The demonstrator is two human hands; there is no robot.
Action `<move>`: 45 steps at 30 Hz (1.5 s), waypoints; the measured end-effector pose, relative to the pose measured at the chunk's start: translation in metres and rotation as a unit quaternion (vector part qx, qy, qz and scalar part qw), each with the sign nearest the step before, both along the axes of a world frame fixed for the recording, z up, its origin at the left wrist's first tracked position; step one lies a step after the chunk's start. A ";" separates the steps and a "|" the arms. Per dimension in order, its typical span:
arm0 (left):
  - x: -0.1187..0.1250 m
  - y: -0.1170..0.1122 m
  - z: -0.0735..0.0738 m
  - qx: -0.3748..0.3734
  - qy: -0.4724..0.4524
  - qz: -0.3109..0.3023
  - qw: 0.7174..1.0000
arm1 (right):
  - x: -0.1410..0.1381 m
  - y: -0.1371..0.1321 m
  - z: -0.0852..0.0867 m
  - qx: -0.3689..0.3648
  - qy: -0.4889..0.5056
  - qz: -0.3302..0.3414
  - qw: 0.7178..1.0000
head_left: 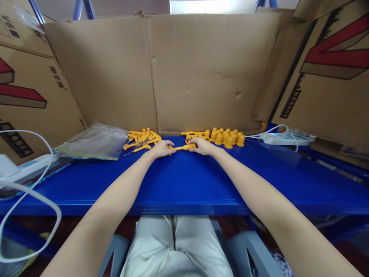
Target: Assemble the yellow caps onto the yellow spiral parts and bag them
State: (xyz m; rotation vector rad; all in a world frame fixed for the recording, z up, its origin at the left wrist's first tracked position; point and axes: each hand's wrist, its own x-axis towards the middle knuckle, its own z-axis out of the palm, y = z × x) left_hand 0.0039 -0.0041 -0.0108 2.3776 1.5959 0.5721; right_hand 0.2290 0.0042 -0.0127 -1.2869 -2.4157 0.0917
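Curled closed round the ends of one ribbed yellow rod (182, 147): left hand (161, 149) at its left end, right hand (201, 146) at its right; best kept level and pressed straight, judging by the grip; lay on the blue table (184, 181); left of the rod, yellow hooks (142, 139); right of it, yellow caps (227, 137).

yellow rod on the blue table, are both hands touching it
Touching. The head view shows the left hand closed over one end of the yellow rod and the right hand over the other, no gap.
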 end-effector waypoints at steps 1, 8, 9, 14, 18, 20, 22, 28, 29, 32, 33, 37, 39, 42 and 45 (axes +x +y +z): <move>0.000 0.000 0.000 -0.002 -0.012 0.003 1.000 | 0.001 0.000 0.000 -0.004 0.012 0.001 1.000; 0.003 -0.002 0.002 0.016 0.004 0.025 1.000 | 0.001 -0.005 0.003 -0.023 0.076 0.002 0.997; 0.004 -0.003 0.003 0.019 0.013 0.025 0.999 | 0.000 -0.005 0.003 -0.022 0.074 0.008 0.997; 0.001 -0.007 0.007 0.046 0.076 0.017 0.996 | -0.005 -0.001 0.001 0.000 0.051 0.051 0.997; 0.001 -0.006 0.008 0.049 0.097 0.023 0.994 | -0.005 0.003 -0.002 -0.033 0.090 0.038 0.995; 0.001 -0.005 0.008 0.050 0.107 0.034 0.992 | -0.002 0.006 -0.004 -0.077 0.137 0.022 0.987; 0.000 -0.004 0.007 0.044 0.109 0.039 0.992 | 0.002 0.008 -0.005 -0.134 0.196 0.027 0.971; -0.003 -0.002 0.005 0.040 0.087 0.019 0.995 | 0.011 0.000 0.004 -0.279 0.289 0.031 0.915; -0.003 -0.003 0.005 0.044 0.086 0.020 0.995 | 0.011 -0.002 0.006 -0.300 0.281 0.032 0.911; -0.003 -0.003 0.006 0.056 0.083 0.018 0.995 | 0.008 -0.009 0.010 -0.335 0.270 0.027 0.902; -0.003 -0.003 0.005 0.058 0.080 0.018 0.995 | 0.006 -0.009 0.011 -0.338 0.272 0.016 0.901; -0.003 -0.001 0.003 0.057 0.064 0.011 0.996 | 0.000 -0.010 0.012 -0.349 0.243 -0.045 0.904; -0.004 0.000 0.002 0.053 0.047 0.000 0.997 | 0.000 -0.012 0.014 -0.360 0.228 -0.067 0.902; -0.005 0.001 0.001 0.043 0.023 -0.010 0.999 | 0.004 -0.015 0.016 -0.374 0.255 -0.056 0.890; -0.005 0.001 0.000 0.033 0.019 -0.010 0.999 | 0.009 -0.017 0.017 -0.372 0.280 -0.009 0.885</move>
